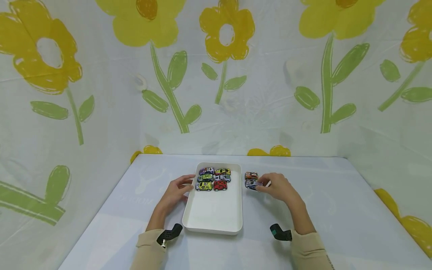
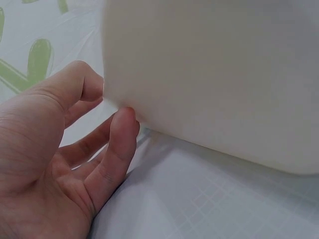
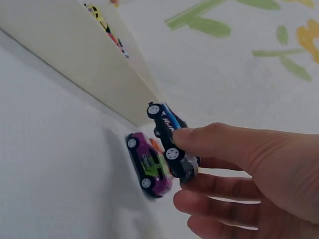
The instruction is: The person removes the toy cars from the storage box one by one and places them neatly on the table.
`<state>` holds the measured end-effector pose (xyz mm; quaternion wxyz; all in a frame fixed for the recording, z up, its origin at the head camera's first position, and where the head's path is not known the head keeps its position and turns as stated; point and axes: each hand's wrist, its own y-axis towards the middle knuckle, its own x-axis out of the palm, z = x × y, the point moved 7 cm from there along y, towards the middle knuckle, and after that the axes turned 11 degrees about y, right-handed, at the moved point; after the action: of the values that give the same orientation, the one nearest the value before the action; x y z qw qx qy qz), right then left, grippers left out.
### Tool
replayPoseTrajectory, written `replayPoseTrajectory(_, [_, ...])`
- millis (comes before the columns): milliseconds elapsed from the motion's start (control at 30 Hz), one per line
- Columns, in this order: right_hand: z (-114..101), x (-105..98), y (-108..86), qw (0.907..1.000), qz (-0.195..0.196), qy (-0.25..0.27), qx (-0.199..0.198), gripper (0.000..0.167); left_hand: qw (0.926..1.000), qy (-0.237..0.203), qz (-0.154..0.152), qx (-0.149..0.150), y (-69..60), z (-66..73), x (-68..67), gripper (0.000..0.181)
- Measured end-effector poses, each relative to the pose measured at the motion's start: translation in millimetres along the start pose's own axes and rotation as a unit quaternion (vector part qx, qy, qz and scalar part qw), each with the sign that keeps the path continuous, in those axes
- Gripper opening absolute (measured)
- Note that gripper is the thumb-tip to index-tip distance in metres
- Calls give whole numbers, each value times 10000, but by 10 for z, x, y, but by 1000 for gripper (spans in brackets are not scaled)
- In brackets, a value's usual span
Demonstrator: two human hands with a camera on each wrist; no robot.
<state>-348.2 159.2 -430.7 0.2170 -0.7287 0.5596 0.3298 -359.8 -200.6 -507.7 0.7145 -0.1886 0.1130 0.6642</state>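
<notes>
My right hand [image 1: 277, 186] pinches a dark toy car with blue and white markings [image 1: 253, 184] between thumb and fingers, to the right of the white tray [image 1: 214, 227]. In the right wrist view, the same hand [image 3: 234, 174] holds this car [image 3: 168, 134] tilted beside a purple and green car [image 3: 149, 167] on the table. An orange car [image 1: 251, 175] sits just behind the held one in the head view. My left hand [image 1: 175, 193] grips the tray's left side; in the left wrist view its bent fingers [image 2: 123, 134] touch the tray's outer wall [image 2: 209, 84].
Inside the tray's far half stand several small cars in two columns, among them a red one [image 1: 220, 185] and a yellow one [image 1: 204, 186]. The tray lies on a pale table [image 1: 135, 202]. Behind and beside the table hangs a flower-patterned sheet [image 1: 256, 90].
</notes>
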Motion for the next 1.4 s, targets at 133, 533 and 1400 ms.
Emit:
replayPoseTrajectory(133, [71,29,-3,9998,-171,-15,59,22,10000,5,1,27,-4,-3,-2,45])
replayPoseTrajectory(533, [188,118,9,9978,-348,-43,561,23,10000,9,-15,31,-15,5,-10,44])
replayPoseTrajectory(1400, [250,172,8,9955,-295,70,903,26,10000,-25,-57,56,-8,6,-3,45])
